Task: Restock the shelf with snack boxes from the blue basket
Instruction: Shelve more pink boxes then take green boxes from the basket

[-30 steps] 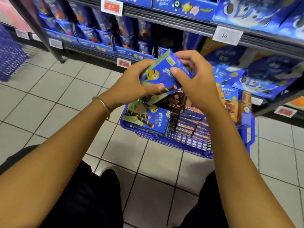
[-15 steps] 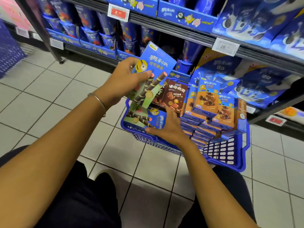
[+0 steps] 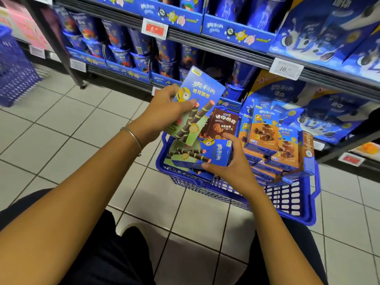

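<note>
Where left fingers (image 3: pixel 164 94) pinch, box (image 3: pixel 202 89) sits.

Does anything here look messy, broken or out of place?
Nothing looks spilled or damaged. The only untidy thing is the blue basket: its orange boxes are heaped above the rim and lean at different angles, the rightmost box standing on end at the edge. The shelf stock is too blurred to judge.

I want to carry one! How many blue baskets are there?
2. One blue basket on the floor, holding snack boxes; a second basket at the far left edge, partly cut off. Others may be hidden.
</note>
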`<action>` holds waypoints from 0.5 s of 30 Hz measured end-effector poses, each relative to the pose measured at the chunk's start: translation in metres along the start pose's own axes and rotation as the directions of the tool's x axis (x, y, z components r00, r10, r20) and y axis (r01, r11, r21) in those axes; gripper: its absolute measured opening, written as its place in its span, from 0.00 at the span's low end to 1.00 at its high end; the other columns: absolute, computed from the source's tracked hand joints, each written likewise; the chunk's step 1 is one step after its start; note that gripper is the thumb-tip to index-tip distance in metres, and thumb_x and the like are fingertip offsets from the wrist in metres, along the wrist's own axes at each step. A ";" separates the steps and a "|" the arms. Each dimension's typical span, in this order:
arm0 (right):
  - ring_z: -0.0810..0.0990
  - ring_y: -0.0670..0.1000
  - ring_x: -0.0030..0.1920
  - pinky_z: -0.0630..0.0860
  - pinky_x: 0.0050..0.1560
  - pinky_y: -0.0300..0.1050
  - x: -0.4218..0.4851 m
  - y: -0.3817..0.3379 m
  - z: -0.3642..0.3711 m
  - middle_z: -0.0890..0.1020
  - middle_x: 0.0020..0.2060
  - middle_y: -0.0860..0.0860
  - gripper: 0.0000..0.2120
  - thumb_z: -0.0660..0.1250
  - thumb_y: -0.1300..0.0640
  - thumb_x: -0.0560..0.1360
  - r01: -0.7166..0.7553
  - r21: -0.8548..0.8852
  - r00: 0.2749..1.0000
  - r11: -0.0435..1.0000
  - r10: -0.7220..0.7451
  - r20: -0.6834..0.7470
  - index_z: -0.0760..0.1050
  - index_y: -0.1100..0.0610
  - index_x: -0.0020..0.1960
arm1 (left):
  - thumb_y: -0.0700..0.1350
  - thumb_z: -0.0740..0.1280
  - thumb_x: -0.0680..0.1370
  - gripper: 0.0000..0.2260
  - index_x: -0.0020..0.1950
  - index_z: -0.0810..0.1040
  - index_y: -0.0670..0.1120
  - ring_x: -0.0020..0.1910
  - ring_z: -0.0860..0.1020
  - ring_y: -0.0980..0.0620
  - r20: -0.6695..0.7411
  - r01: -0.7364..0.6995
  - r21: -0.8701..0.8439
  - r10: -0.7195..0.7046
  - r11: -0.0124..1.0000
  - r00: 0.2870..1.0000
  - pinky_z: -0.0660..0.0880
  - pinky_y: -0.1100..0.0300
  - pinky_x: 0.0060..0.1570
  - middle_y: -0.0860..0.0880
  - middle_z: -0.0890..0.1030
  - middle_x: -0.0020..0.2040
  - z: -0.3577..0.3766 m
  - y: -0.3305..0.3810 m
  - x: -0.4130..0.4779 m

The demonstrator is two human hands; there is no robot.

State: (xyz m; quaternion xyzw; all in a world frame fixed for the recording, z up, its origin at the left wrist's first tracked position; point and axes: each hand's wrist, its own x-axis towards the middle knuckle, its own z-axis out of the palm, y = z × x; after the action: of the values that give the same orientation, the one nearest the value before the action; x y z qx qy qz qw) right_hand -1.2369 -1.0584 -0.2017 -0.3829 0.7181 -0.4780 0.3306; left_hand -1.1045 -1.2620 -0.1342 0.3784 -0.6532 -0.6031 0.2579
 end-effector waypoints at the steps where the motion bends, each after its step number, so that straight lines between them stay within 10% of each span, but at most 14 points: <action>1: 0.79 0.45 0.62 0.82 0.55 0.45 -0.001 -0.001 -0.004 0.73 0.66 0.44 0.41 0.83 0.55 0.66 0.006 0.050 1.000 0.999 -0.006 0.001 0.64 0.41 0.71 | 0.44 0.77 0.78 0.09 0.56 0.81 0.46 0.37 0.85 0.61 -0.010 0.009 0.007 -0.009 1.000 1.000 0.79 0.67 0.34 0.59 0.87 0.39 0.000 -0.001 0.001; 5: 0.84 0.50 0.57 0.84 0.49 0.48 -0.004 0.000 -0.014 0.81 0.61 0.47 0.36 0.73 0.69 0.74 -0.001 0.214 0.999 0.977 0.010 -0.039 0.66 0.41 0.72 | 0.44 0.77 0.78 0.11 0.57 0.80 0.44 0.38 0.86 0.59 -0.043 0.027 0.029 -0.026 0.999 0.999 0.80 0.64 0.34 0.58 0.87 0.40 0.000 -0.002 0.004; 10: 0.86 0.56 0.53 0.83 0.50 0.62 -0.006 -0.014 -0.019 0.86 0.54 0.53 0.28 0.78 0.63 0.70 0.005 0.307 0.995 0.952 0.027 -0.097 0.71 0.48 0.65 | 0.45 0.76 0.79 0.10 0.56 0.79 0.45 0.40 0.86 0.59 -0.058 -0.024 0.093 0.029 0.995 0.998 0.83 0.61 0.37 0.52 0.86 0.49 0.002 -0.003 0.006; 15: 0.82 0.61 0.47 0.79 0.49 0.54 0.002 -0.053 -0.025 0.84 0.49 0.59 0.15 0.71 0.63 0.71 0.082 0.620 0.990 0.781 0.009 -0.143 0.74 0.60 0.56 | 0.55 0.68 0.84 0.11 0.51 0.79 0.48 0.33 0.82 0.63 -0.056 0.007 0.056 -0.004 0.998 0.998 0.77 0.65 0.33 0.58 0.85 0.39 0.010 0.000 -0.002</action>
State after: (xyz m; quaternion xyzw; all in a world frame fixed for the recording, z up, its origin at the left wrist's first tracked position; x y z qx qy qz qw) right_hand -1.2471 -1.0626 -0.1443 -0.2320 0.5330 -0.7201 0.3789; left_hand -1.1115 -1.2547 -0.1359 0.4039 -0.6613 -0.5745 0.2636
